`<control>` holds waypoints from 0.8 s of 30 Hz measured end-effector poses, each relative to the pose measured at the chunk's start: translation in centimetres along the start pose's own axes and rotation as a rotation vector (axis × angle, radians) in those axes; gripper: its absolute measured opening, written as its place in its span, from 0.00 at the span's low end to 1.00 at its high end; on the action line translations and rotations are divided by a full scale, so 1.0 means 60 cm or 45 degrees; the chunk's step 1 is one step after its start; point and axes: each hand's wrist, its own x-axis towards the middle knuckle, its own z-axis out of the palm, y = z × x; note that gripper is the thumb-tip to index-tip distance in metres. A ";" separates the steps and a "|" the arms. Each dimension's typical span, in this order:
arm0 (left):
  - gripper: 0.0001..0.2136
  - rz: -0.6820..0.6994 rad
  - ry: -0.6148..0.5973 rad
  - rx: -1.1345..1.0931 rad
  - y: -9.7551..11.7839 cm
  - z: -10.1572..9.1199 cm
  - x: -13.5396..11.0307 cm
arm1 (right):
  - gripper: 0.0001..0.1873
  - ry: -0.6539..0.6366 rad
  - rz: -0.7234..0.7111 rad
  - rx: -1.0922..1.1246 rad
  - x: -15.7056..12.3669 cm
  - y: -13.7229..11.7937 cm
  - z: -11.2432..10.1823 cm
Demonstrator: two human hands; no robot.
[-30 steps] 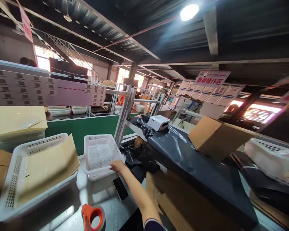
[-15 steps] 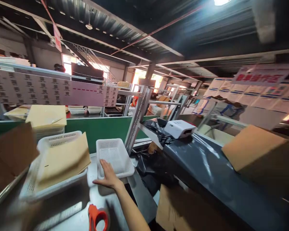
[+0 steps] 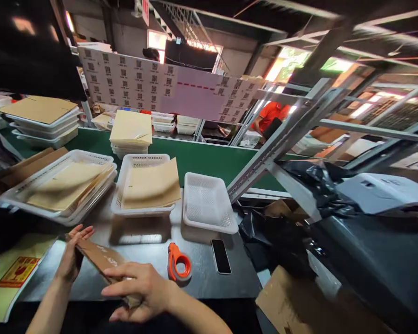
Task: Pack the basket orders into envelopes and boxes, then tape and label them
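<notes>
A thin brown cardboard package [image 3: 102, 257] with white marks on its face tilts above the metal table, between my two hands. My left hand [image 3: 72, 253] holds its far left end, with fingertips showing past the edge. My right hand [image 3: 142, 285] grips its near right end, thumb below and fingers across the top. To the right of my right hand, an orange tape dispenser [image 3: 179, 265] lies on the table. Beyond it rests a phone [image 3: 221, 256] with a dark screen.
An empty white basket [image 3: 209, 224] stands behind the phone. Left of it are a basket [image 3: 142, 212] and stacked baskets [image 3: 64, 214] holding tan envelopes. A yellow printed bag [image 3: 19, 273] lies at left. Metal framing [image 3: 282, 139] and black plastic [image 3: 275, 246] are at right.
My view has swung left. The hand that was spread over the empty basket is away from it, and both hands now hold the cardboard package. The phone is uncovered.
</notes>
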 end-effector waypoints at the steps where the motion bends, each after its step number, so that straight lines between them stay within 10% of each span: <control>1: 0.29 -0.089 -0.014 -0.051 -0.016 -0.003 -0.003 | 0.28 -0.002 0.050 -0.016 -0.009 0.015 0.002; 7: 0.32 0.024 -0.042 -0.080 -0.049 -0.025 -0.018 | 0.42 0.590 0.527 -0.065 -0.083 0.114 0.002; 12: 0.28 0.234 0.360 0.123 -0.074 0.026 -0.078 | 0.36 1.440 1.113 -0.142 -0.102 0.153 0.079; 24: 0.26 0.091 0.422 0.153 -0.105 0.017 -0.126 | 0.57 1.137 1.179 -0.164 -0.125 0.151 0.085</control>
